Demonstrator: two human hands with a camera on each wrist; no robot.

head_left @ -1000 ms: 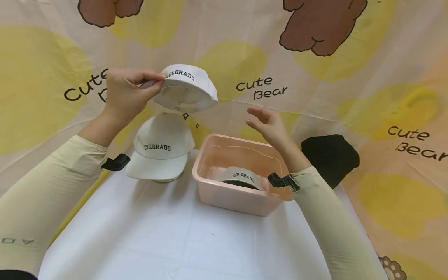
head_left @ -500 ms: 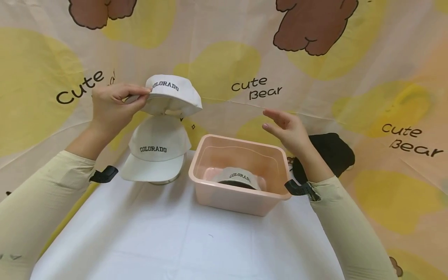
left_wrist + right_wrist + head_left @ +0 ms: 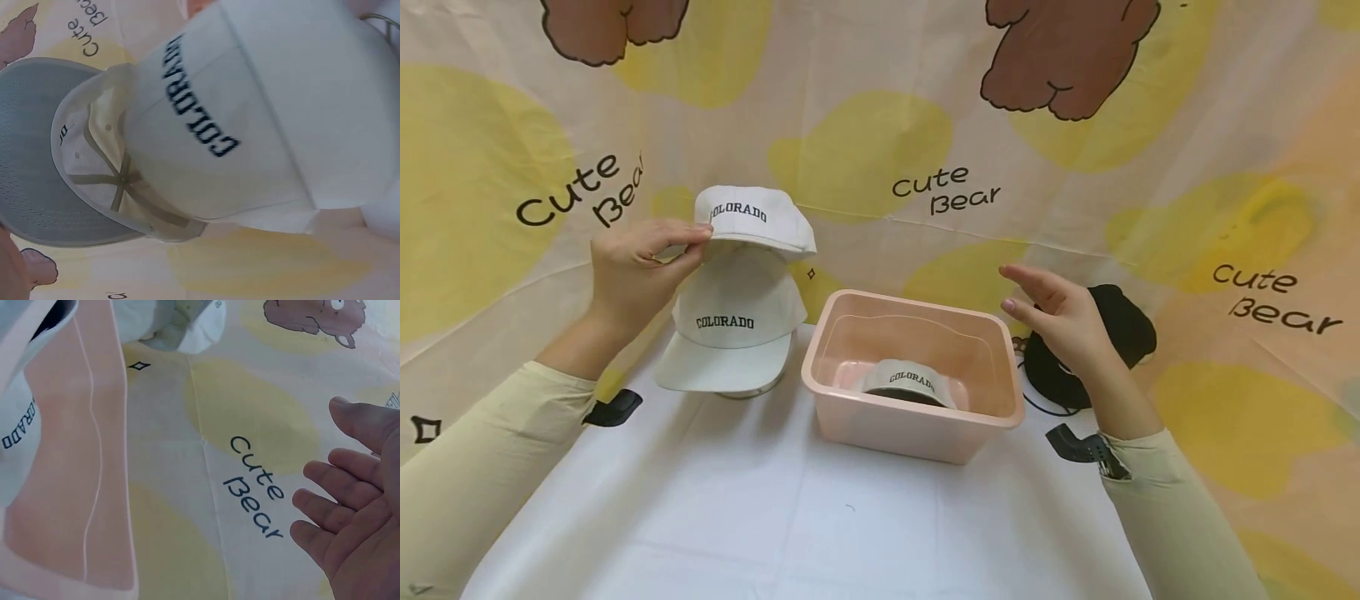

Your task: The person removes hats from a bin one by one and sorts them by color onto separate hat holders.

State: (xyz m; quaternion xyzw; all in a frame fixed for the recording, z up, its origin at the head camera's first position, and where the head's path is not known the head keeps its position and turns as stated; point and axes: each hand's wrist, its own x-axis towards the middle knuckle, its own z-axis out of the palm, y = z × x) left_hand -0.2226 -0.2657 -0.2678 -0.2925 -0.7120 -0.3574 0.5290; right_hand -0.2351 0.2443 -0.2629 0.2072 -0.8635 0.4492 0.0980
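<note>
My left hand pinches a white cap lettered COLORADO near its brim. This cap hangs over the crown of a second white COLORADO cap, which stands upright at the table's left, brim forward. In the left wrist view, the held cap's grey under-brim and inside show beside the standing cap; whether they touch I cannot tell. Another COLORADO cap lies inside a pink bin. My right hand holds nothing, fingers loosely bent, in front of a black cap.
A white-covered table bears the bin at its centre and the standing caps. Behind hangs a printed Cute Bear cloth. The black cap lies beyond the bin's right side, with a thin black cord beside it.
My left hand has lowered the held cap and moved it left, down to the standing cap's crown. My right hand has moved right and down, away from the bin toward the black cap.
</note>
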